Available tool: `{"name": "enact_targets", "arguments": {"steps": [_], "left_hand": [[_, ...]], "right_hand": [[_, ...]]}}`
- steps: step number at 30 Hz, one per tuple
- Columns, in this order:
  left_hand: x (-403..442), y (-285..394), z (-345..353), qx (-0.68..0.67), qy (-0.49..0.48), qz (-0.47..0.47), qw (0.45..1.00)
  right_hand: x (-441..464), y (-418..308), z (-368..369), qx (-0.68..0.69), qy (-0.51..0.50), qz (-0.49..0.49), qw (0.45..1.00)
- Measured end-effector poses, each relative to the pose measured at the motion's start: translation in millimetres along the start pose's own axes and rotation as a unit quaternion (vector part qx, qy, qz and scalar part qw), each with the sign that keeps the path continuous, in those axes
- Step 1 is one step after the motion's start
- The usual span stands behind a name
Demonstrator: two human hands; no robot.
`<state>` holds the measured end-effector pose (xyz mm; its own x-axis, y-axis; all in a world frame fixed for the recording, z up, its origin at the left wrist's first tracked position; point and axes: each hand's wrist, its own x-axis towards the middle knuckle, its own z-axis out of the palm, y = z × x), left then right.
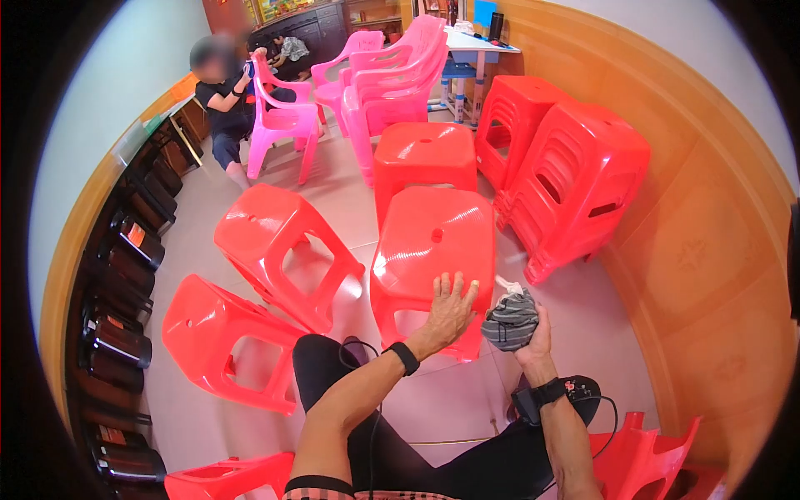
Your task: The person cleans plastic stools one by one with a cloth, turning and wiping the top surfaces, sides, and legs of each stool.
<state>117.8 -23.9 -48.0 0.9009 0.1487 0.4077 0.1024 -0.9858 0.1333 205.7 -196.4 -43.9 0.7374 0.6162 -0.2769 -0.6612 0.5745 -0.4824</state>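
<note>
Directly in front of me stands a red plastic stool [433, 237], upright on the tiled floor. My left hand [452, 312] rests on the near right part of it, fingers stretched out and lying flat. Just right of that stool, my right hand [533, 337] grips a bunched grey striped cloth [510, 319], with a white piece sticking out at its top. The cloth is close to the stool's right edge; whether they touch I cannot tell. Another red stool [425, 148] stands right behind the first.
Two tilted red stools, one nearer [208, 333] and one farther [271, 225], are at left. Stacked red stools [575, 175] line the right wall. Pink armchairs [392, 75] stand behind, where a person [225, 108] holds one. Dark stools [121, 342] run along the left wall.
</note>
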Motion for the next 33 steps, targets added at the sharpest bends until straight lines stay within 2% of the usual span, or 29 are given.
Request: {"name": "enact_targets", "arguments": {"steps": [2,7,9,14,18,20,24,26,33], "left_hand": [[-6.3,-0.3,3.1,0.058,0.019,0.035,0.998],[-11.8,-6.7,-2.2,0.06,0.017,0.038,0.997],[-7.5,-5.5,-1.4,0.065,0.02,0.045,0.997],[20.3,-13.0,0.1,0.055,0.008,0.051,0.997],[41.2,-25.7,8.5,0.068,0.027,0.061,0.995],[53.4,-30.8,11.6,0.061,0.026,0.053,0.996],[75.4,-39.6,29.1,0.066,0.032,0.038,0.997],[87.8,-43.3,40.4,0.062,0.026,0.029,0.997],[122.5,-51.3,50.6,0.043,0.008,0.017,0.999]], "right_hand": [[0.1,-1.4,-1.9,0.01,-0.002,0.007,1.0],[-6.6,-4.7,9.6,0.003,-0.026,0.039,0.999],[-3.5,-2.6,6.0,-0.001,-0.007,0.035,0.999],[0.1,0.7,-6.3,-0.018,-0.005,0.05,0.999],[-6.7,-5.1,11.7,-0.017,-0.002,0.064,0.998],[-12.2,-6.9,21.7,-0.018,-0.048,0.06,0.997],[-9.3,-6.9,17.1,-0.016,-0.028,0.079,0.996],[-7.8,-6.0,15.7,-0.025,0.012,0.084,0.996],[-7.8,-6.5,18.5,-0.03,0.001,0.118,0.993]]}}
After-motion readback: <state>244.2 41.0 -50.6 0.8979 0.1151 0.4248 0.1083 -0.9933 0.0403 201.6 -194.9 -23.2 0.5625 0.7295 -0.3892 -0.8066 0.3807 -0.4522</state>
